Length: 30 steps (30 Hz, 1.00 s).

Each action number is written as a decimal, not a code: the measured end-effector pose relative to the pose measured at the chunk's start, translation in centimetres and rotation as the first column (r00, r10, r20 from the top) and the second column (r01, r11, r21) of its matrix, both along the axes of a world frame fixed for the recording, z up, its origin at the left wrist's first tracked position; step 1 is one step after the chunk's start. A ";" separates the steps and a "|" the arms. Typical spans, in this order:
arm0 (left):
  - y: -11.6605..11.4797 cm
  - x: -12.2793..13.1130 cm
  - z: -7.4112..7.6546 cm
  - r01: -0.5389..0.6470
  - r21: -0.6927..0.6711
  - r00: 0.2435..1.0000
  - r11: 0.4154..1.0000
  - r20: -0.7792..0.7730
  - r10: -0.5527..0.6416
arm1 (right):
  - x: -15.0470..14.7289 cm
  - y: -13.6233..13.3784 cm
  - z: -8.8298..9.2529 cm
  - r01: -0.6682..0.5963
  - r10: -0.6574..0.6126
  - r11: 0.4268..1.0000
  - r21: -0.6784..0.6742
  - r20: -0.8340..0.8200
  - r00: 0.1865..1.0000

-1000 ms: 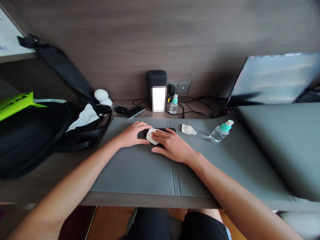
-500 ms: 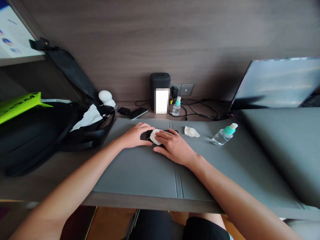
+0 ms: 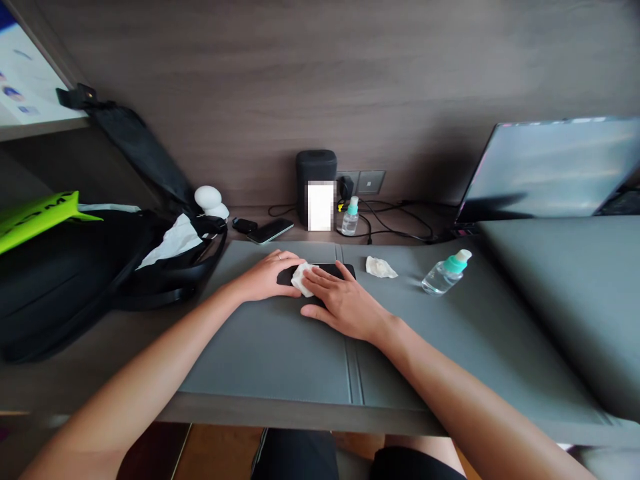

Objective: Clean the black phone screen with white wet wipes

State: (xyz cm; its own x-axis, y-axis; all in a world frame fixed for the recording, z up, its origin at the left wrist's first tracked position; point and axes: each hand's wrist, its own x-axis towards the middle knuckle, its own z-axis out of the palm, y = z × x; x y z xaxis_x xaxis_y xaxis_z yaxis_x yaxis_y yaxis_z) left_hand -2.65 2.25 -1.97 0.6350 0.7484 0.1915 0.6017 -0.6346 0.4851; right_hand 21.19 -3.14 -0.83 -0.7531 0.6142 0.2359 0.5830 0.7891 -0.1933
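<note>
A black smartphone (image 3: 286, 277) lies flat on the grey desk mat (image 3: 270, 353), partly covered by both hands. My left hand (image 3: 265, 276) grips its left end, thumb on the near edge and fingers on the far edge. Under the fingertips of my right hand (image 3: 345, 300) is a crumpled white tissue (image 3: 300, 279), pressed against the phone's upper face. The right fingers are stretched out, with the thumb apart on the near side. A second crumpled tissue (image 3: 381, 267) lies on the mat to the right. Beyond it stands a clear spray bottle (image 3: 443, 275) with a teal collar.
Behind the mat are another phone (image 3: 271, 231), a small black object (image 3: 245, 226), a black speaker (image 3: 316, 167), a smaller spray bottle (image 3: 350, 219) and cables (image 3: 400, 228). A black bag (image 3: 65, 287) occupies the left. At right are a screen (image 3: 550, 167) and a grey padded piece (image 3: 575, 287).
My right hand and the tissue have slid slightly left along the phone, toward my left hand. The left hand keeps its grip. The whole view has shifted a little.
</note>
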 end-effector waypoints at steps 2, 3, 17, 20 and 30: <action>0.0 0.0 -0.1 -0.019 -0.007 1.000 1.000 0.007 0.020 | -0.1 0.2 -0.2 0.028 -0.028 1.000 0.009 0.006 1.000; 0.0 0.0 -0.1 -0.029 -0.011 1.000 1.000 0.011 0.029 | -0.1 0.2 -0.2 0.030 -0.030 1.000 0.007 0.009 1.000; -0.4 0.0 0.3 -0.020 -0.023 1.000 1.000 -0.018 0.019 | 1.0 0.7 0.6 0.045 -0.045 0.999 -0.002 -0.038 0.998; -0.5 0.0 0.4 -0.014 -0.006 1.000 1.000 -0.022 0.014 | 1.8 0.9 1.0 0.056 -0.056 0.998 -0.006 -0.064 0.996; -0.6 -0.1 0.6 0.021 0.011 0.999 1.000 -0.043 -0.021 | 3.9 2.1 1.4 0.281 -0.282 0.958 0.059 0.015 0.959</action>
State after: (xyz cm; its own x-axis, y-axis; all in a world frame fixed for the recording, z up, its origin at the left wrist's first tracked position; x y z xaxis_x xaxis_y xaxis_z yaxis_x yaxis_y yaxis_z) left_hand -2.76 1.64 -1.38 0.6584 0.7326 0.1727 0.6080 -0.6529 0.4518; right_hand 25.06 -1.08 0.59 -0.5572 0.7884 0.2605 0.7868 0.6017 -0.1380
